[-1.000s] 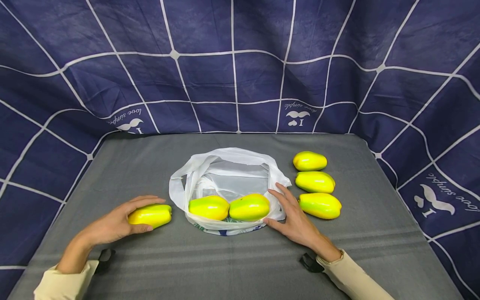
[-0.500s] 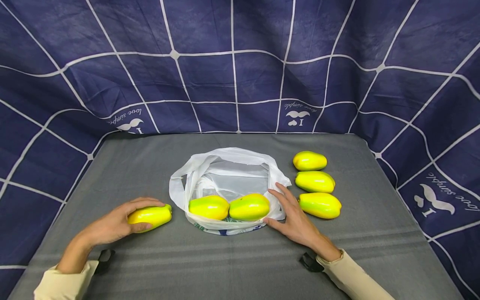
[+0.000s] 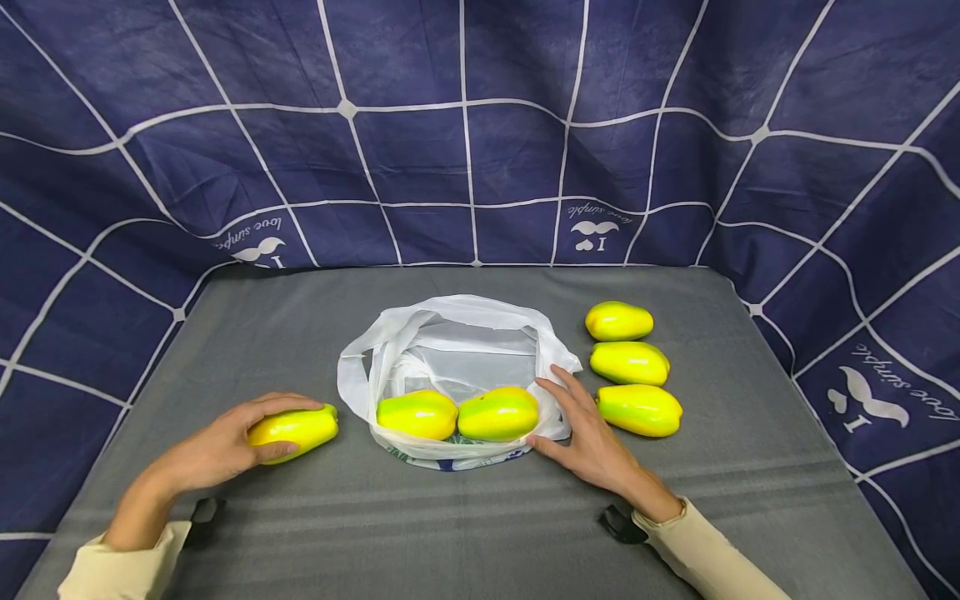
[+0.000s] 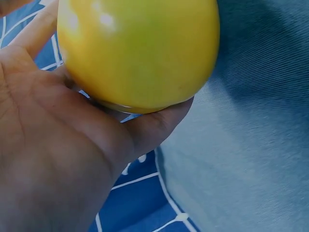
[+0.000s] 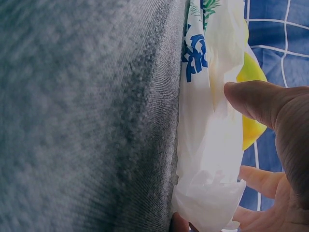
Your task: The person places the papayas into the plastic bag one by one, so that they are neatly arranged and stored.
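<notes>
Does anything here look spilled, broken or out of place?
Nothing stands out. Two yellow-green plastic fruits lie inside the white plastic bag, three more sit in a tidy column beside it, and the left hand grips another.

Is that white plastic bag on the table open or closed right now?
Open. The white plastic bag has its mouth spread wide, showing two yellow-green fruits inside, while the right hand touches its edge.

A bag (image 3: 450, 333) lies mid-table (image 3: 480, 533) with two fruits (image 3: 457, 414) inside at its near edge. Three fruits (image 3: 630, 363) sit in a row to its right, one fruit (image 3: 294, 427) to its left.
</notes>
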### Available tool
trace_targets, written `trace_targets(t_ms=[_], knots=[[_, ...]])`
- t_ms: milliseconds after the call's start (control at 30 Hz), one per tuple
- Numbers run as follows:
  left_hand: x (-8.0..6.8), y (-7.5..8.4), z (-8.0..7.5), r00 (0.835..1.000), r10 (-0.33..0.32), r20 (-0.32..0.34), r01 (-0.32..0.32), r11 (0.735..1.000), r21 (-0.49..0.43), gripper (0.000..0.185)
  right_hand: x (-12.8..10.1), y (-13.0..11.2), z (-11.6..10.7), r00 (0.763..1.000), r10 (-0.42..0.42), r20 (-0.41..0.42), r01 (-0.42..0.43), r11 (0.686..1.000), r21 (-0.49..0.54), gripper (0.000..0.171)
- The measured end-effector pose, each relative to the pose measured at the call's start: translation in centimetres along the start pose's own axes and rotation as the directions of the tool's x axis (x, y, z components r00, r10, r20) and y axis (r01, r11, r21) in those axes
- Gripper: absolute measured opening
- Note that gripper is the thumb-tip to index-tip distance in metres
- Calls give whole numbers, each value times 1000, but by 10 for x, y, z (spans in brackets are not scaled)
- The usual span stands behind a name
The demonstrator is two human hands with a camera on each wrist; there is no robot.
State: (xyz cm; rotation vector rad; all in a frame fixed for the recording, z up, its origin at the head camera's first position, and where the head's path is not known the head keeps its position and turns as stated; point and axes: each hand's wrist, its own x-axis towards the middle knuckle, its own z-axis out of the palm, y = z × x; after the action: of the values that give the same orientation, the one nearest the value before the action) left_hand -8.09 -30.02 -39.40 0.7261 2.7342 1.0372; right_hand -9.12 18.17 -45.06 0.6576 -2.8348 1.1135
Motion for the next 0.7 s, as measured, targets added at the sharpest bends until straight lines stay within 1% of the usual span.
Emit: trace_targets(t_ms=[167,367,533,700], knots=[[1,9,-9,998,50,-32,-50,999,0,49,0,0,-1,1000,-2,-2,2,1000,-5,79],[6,22,-16,991,117,-68,-116,993,18,52,-1,0,-1,1000,-7,-10,6,1000,-14,79],[13,34,-21,985,144,-95,-140,989,51,56,-1,-1,-1,1000,-14,-13,13,1000,-9,79],[22,47,-25,979,169,-117,-160,984,82,61,-1,-1,0,1000,-16,-15,16,1000,-10,79]])
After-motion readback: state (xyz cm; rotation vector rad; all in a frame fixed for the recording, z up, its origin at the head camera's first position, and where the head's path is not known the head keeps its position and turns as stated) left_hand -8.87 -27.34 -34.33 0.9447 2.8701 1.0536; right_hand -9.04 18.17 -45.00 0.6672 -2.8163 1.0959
